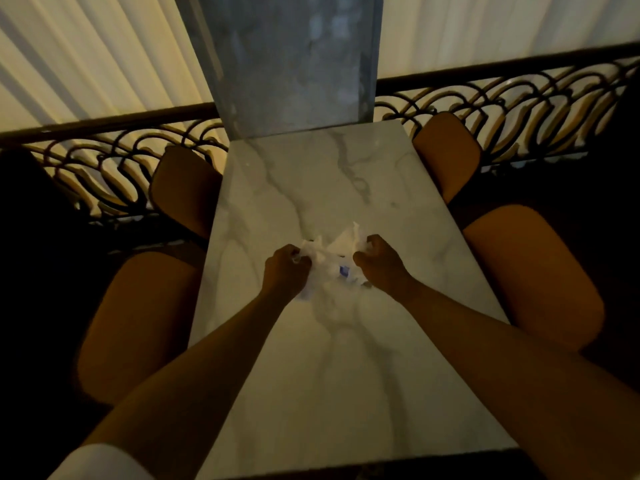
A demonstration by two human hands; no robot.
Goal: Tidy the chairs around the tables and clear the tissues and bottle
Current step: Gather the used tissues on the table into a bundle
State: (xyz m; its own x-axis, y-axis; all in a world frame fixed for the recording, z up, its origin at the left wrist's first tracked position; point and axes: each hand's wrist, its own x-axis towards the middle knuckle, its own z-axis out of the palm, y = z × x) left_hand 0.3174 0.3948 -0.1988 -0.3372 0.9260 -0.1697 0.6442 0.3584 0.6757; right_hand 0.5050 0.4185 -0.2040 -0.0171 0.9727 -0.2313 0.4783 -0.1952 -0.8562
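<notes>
Gripping a wad of crumpled white tissues (329, 258) from both sides, two hands are seen over the middle of one marble-topped table (346, 375). The left hand (285, 268) is curled on the wad's left edge; the right hand (377, 261) is curled on its right edge. The tissues are bunched between them, with some trailing down toward the tabletop; whether they touch the surface cannot be told. How many separate tissues make up the wad cannot be counted. A small blue mark (344, 270) is visible within the white, unidentified. No bottle can be made out.

Four tan upholstered chairs are counted, two per long side: near left chair (138, 323), far left chair (187, 188), near right chair (530, 275), far right chair (446, 150). All four are set close against the table edges.

One grey stone pillar (294, 64) is noted at the table's far end. One dark railing of looped ironwork (519, 95) runs across behind it, with pale pleated curtains (86, 64) beyond. A white sleeve (100, 462) is seen on the left arm, at the lower edge.
</notes>
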